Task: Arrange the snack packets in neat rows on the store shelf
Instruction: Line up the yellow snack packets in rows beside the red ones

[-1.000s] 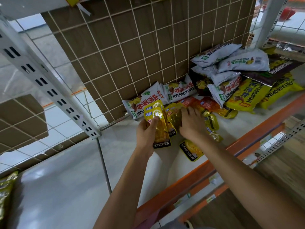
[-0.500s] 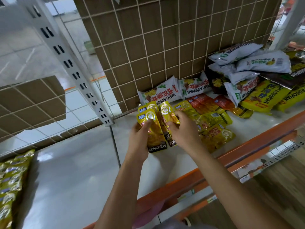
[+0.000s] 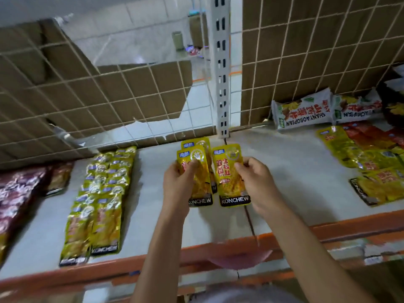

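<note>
the fingers of the left hand [image 3: 176,186] curl round a small stack of yellow packets [image 3: 197,178]; the right hand [image 3: 256,184] pinches a single packet [image 3: 229,171] just beside it, now pulled apart from the stack. both hands have come left from the loose pile [image 3: 369,167], and are over the shelf [image 3: 295,171] near the laid rows [image 3: 100,193].

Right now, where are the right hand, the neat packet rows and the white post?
right hand [image 3: 258,184]: head view, back of the hand.
neat packet rows [image 3: 100,193]: head view, a middle packet.
white post [image 3: 221,73]: head view, slotted front.
</note>
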